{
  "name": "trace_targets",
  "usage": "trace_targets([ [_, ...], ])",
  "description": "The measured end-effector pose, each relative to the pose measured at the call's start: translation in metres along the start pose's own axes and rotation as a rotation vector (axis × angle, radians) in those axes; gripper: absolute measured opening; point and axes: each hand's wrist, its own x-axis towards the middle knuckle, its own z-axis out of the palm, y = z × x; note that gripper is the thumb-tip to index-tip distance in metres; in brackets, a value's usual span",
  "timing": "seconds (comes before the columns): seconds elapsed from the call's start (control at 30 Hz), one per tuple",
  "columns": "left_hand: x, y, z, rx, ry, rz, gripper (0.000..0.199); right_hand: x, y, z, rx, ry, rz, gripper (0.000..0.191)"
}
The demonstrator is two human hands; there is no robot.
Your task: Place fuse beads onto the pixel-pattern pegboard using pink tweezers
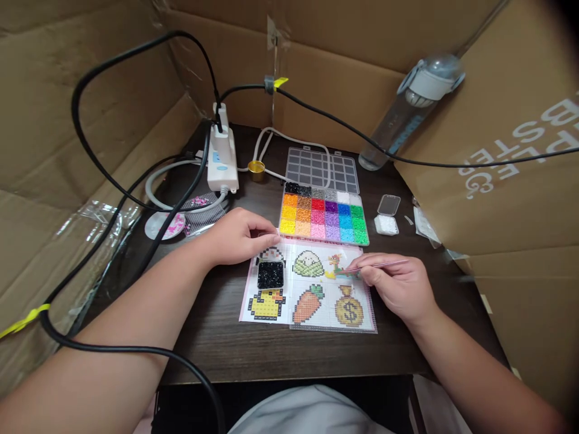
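My right hand (400, 286) is closed around slim pink tweezers (384, 264), whose tip points left at the small multicoloured dragon design (339, 265) on the pattern sheet (325, 301). A clear pegboard (335, 329) lies over the sheet's right part. My left hand (242, 236) rests at the sheet's upper left, beside the bead box (318, 222); its thumb and forefinger come together, and what they grip, if anything, is hidden. Just below it, a small clear tray of black beads (270, 275) stands on the sheet, between printed designs. A carrot (309, 303) and a money bag (349, 306) are printed nearer me.
The bead box's compartmented lid (322, 170) lies open behind it. On the right are a small box of white beads (386, 225) and a leaning water bottle (407, 114). A power strip (223, 163) stands back left; a black cable (136, 346) crosses my left forearm. Cardboard walls surround the table.
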Motion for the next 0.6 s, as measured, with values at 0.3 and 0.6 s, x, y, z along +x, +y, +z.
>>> trace_targets([
  [0.3,-0.002,0.003,0.000,0.001,0.009,0.002,0.034,0.076,-0.042,0.045,-0.082,0.169,-0.128,0.011],
  [0.6,-0.001,-0.002,0.001,0.022,0.011,0.058,0.032,0.074,-0.036,0.045,-0.174,0.200,-0.099,0.009],
])
